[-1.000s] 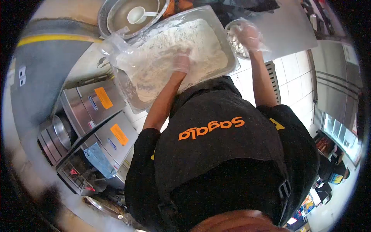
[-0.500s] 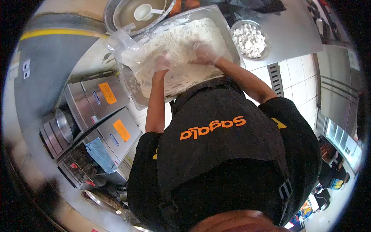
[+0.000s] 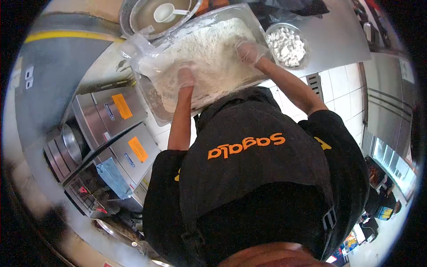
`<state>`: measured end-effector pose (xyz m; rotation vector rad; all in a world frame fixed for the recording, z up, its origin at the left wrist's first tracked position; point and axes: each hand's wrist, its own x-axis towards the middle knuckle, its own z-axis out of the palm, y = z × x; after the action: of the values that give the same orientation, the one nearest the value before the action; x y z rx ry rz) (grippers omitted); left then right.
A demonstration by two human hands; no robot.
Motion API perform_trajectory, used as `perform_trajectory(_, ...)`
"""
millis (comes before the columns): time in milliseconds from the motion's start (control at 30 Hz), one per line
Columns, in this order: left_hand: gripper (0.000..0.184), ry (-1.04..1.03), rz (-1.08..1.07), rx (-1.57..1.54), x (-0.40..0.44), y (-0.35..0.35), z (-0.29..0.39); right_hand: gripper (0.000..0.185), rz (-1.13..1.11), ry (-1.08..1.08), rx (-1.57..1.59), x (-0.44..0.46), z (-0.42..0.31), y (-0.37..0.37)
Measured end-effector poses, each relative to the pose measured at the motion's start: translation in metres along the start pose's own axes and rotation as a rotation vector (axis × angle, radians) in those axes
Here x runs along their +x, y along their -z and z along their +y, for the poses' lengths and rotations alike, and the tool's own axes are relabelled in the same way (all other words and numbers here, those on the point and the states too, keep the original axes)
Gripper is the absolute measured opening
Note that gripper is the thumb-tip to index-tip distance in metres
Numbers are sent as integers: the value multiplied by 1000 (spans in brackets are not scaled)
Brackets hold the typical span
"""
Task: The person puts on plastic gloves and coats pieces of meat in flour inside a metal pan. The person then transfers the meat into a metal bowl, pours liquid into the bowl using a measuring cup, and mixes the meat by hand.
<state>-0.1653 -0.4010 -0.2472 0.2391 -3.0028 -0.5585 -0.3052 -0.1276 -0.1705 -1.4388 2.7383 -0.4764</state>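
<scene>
Both my hands, in clear plastic gloves, are down in a wide metal tray (image 3: 143, 94) spread with pale powder that looks like flour (image 3: 211, 46). My left hand (image 3: 186, 77) is in the left middle of the powder, its fingers sunk in or smeared. Farther right, close to the tray's right wall, my right hand (image 3: 249, 53) touches the powder; its fingertips are blurred and partly hidden. A clear plastic bag (image 3: 146, 54) lies over the tray's left side. Just beyond the right wall stands a round bowl (image 3: 306, 61) of white-coated pieces (image 3: 287, 44).
Behind the tray's left corner, a large basin (image 3: 126, 21) of cloudy liquid holds a white handled scoop (image 3: 164, 13). Black plastic (image 3: 293, 8) lies at the back. Steel cabinets (image 3: 106, 118) stand at left. Another person (image 3: 380, 202) is far off at lower right.
My right hand has moved right through the powder, toward the tray's right wall. My left hand has stayed nearly in place, so the hands are farther apart.
</scene>
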Motion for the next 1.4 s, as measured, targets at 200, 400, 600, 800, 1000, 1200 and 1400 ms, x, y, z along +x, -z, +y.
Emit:
perform_trajectory(200,27,33,-412,271,-17,13,23,32,-268,-121,110,-21,-36,-39)
perform_trajectory(400,30,8,-434,-149,-21,30,65,32,-245,-105,486,-14,-45,-29)
perform_trajectory(600,30,270,-309,-307,-6,27,26,33,-322,-411,401,10,-28,15)
perform_trajectory(800,44,-4,15,217,-14,26,-22,31,-115,-372,603,-3,4,9)
perform_trajectory(1000,51,-43,-39,179,-5,24,-1,40,-350,-398,42,-4,-1,19)
perform_trajectory(1200,53,58,-593,-16,-20,59,86,57,-624,-290,150,-27,-43,23)
perform_trajectory(1400,61,199,-743,-308,-21,62,116,75,-586,-343,563,-25,-90,25)
